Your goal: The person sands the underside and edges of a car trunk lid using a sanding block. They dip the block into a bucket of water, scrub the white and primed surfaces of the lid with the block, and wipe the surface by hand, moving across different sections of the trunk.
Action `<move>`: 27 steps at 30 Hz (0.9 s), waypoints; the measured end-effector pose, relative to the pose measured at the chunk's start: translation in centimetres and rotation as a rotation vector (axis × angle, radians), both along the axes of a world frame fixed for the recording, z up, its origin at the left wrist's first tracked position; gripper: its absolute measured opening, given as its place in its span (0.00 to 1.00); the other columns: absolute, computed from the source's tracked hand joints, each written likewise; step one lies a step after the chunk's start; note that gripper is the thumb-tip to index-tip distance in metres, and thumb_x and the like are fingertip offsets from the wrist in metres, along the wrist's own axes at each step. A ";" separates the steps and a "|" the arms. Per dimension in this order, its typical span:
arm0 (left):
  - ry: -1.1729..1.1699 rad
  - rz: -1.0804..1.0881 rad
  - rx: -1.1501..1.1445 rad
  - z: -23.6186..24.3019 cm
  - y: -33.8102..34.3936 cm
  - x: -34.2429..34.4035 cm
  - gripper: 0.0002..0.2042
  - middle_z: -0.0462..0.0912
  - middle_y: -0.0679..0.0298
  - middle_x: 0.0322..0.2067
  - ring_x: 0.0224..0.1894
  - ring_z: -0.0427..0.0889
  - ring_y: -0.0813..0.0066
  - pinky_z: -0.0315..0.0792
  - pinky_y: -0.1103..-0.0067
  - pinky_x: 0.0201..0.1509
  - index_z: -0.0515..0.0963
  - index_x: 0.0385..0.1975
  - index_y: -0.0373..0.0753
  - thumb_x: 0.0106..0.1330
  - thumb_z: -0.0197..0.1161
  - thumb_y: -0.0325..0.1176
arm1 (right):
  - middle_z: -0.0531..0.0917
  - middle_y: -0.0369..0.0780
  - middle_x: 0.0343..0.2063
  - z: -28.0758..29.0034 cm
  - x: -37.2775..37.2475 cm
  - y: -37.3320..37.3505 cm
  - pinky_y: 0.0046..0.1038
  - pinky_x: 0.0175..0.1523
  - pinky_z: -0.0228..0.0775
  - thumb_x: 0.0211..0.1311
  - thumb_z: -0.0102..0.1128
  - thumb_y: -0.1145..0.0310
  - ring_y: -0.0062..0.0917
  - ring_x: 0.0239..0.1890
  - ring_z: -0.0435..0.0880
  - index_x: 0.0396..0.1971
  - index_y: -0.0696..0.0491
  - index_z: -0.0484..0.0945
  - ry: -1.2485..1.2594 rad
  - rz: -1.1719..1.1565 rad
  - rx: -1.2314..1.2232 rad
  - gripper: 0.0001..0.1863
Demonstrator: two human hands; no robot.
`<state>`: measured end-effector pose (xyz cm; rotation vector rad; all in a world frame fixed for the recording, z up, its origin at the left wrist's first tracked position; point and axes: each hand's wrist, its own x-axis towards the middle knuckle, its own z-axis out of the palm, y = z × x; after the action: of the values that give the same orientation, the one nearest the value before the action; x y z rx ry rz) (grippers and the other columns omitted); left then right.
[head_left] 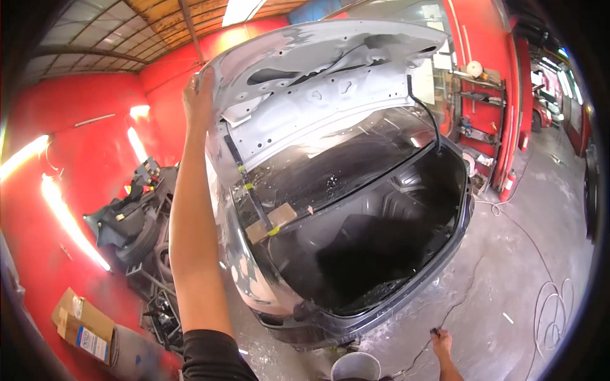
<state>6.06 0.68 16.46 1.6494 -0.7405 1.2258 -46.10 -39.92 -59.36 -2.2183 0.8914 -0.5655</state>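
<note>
A car's trunk lid (305, 120), patchy grey and white, stands raised over the trunk. Up at its left edge, my left hand (198, 95) grips the rim with the arm stretched high. Below lies the dark trunk opening (381, 254) with a black rubber seal around it. On the left side, a dark hinge arm (254, 200) carries bits of yellow tape, beside a piece of cardboard (272, 222). Low at the right, apart from the car, my right hand (441, 344) is closed around a small dark thing I cannot make out.
A white bucket (356, 367) stands by the rear bumper (356, 333). Car parts (136, 222) and a cardboard box (82, 324) are at the left. A shelf rack (483, 120) and a fire extinguisher (508, 184) stand right; a hose (545, 298) coils on the floor.
</note>
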 end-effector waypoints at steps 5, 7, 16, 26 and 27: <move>-0.002 0.022 0.060 -3.1 -0.5 -5.2 0.25 0.85 0.52 0.37 0.43 0.80 0.72 0.74 0.70 0.49 0.80 0.44 0.28 0.72 0.63 0.52 | 0.85 0.51 0.40 10.5 11.4 0.0 0.42 0.48 0.77 0.55 0.72 0.71 0.49 0.43 0.84 0.48 0.57 0.83 -0.196 0.381 -0.203 0.19; 0.021 -0.004 0.070 -4.0 -0.5 -6.6 0.25 0.85 0.52 0.38 0.43 0.80 0.72 0.73 0.71 0.50 0.79 0.43 0.28 0.71 0.64 0.52 | 0.84 0.49 0.45 17.7 15.0 2.6 0.41 0.52 0.77 0.58 0.70 0.69 0.46 0.50 0.82 0.50 0.54 0.83 -0.304 0.451 -0.243 0.19; -0.188 -0.059 0.002 -5.8 -2.1 -8.6 0.28 0.82 0.56 0.34 0.40 0.75 0.72 0.70 0.72 0.49 0.79 0.47 0.32 0.76 0.54 0.58 | 0.79 0.49 0.55 43.6 26.5 6.0 0.45 0.57 0.74 0.53 0.73 0.71 0.47 0.55 0.79 0.54 0.55 0.81 -0.779 0.799 -0.852 0.25; 0.241 0.025 -0.160 -5.1 0.0 -8.7 0.25 0.84 0.62 0.47 0.51 0.79 0.73 0.67 0.71 0.63 0.83 0.49 0.37 0.75 0.53 0.55 | 0.79 0.50 0.55 63.9 35.5 0.0 0.49 0.66 0.67 0.55 0.71 0.71 0.49 0.60 0.76 0.57 0.52 0.81 -1.261 0.830 -1.233 0.26; 0.154 -0.018 -0.165 -5.4 -0.9 -8.9 0.24 0.83 0.63 0.48 0.53 0.77 0.72 0.65 0.70 0.66 0.82 0.50 0.38 0.75 0.53 0.54 | 0.79 0.49 0.55 65.6 35.9 -1.1 0.51 0.68 0.65 0.55 0.71 0.70 0.50 0.62 0.75 0.57 0.51 0.81 -1.263 0.806 -1.296 0.26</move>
<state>-2.79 -0.21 11.05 1.5774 -0.5432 1.1028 -10.24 -41.00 6.25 -2.0783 -1.2761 -2.0591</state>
